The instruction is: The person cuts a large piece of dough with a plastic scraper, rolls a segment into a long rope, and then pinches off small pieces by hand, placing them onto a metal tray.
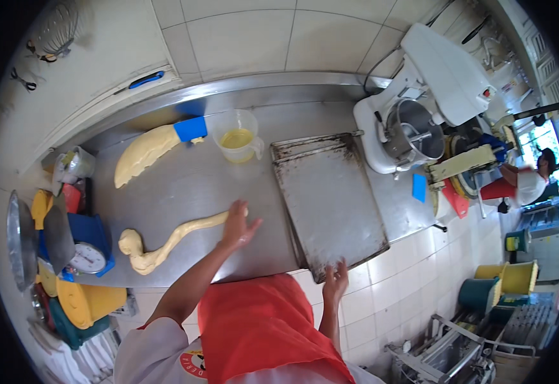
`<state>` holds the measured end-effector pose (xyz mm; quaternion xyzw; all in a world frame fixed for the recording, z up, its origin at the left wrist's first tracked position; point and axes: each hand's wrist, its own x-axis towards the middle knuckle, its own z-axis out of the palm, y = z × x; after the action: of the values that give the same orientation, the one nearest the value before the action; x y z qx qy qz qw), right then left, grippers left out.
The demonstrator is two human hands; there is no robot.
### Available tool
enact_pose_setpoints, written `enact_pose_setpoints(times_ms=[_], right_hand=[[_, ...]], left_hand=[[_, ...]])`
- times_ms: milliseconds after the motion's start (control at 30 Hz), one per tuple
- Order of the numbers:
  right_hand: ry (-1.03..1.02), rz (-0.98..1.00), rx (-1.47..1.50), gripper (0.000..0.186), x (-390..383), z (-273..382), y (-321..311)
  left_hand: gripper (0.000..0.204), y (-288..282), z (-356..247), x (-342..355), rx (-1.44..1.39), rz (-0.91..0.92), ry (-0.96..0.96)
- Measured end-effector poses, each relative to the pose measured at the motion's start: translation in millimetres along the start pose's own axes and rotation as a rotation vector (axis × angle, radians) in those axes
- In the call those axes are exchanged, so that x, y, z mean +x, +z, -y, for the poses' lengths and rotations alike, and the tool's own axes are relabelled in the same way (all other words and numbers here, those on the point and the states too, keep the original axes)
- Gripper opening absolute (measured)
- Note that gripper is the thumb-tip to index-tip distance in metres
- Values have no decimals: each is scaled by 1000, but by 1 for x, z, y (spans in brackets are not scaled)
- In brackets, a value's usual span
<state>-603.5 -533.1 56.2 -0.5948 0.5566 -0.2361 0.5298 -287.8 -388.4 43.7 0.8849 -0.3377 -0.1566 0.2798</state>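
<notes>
My left hand (240, 227) rests at the right end of a long, pale dough rope (187, 233), its fingers spread. The rope curves to a thicker, lumpy end on the left. My right hand (336, 278) has its fingers apart at the near edge of stacked, stained metal baking trays (330, 198); I cannot tell if it touches them. Behind, a large dough piece (145, 153) lies beside a blue scraper (190, 128) and a clear jug (235, 137) holding yellow liquid.
The steel table (151, 205) holds a white stand mixer (407, 115) at right and a blue scale (91, 253) at left. A yellow bin (84, 297) stands below left. A person (526, 185) works at far right. Machinery (446, 358) stands behind me, right.
</notes>
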Motion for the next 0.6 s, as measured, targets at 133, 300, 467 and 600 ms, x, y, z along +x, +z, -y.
enact_pose_setpoints(times_ms=[133, 300, 467, 600], right_hand=[[-524, 496, -334, 50, 17, 54, 113], [-997, 415, -560, 46, 23, 81, 261], [-678, 746, -714, 27, 17, 88, 315], [-859, 559, -855, 24, 9, 45, 261]], left_hand=[[82, -60, 82, -63, 388, -73, -302], [77, -86, 140, -119, 444, -119, -404], [48, -110, 152, -104, 139, -94, -433], [49, -107, 149, -153, 96, -157, -137]])
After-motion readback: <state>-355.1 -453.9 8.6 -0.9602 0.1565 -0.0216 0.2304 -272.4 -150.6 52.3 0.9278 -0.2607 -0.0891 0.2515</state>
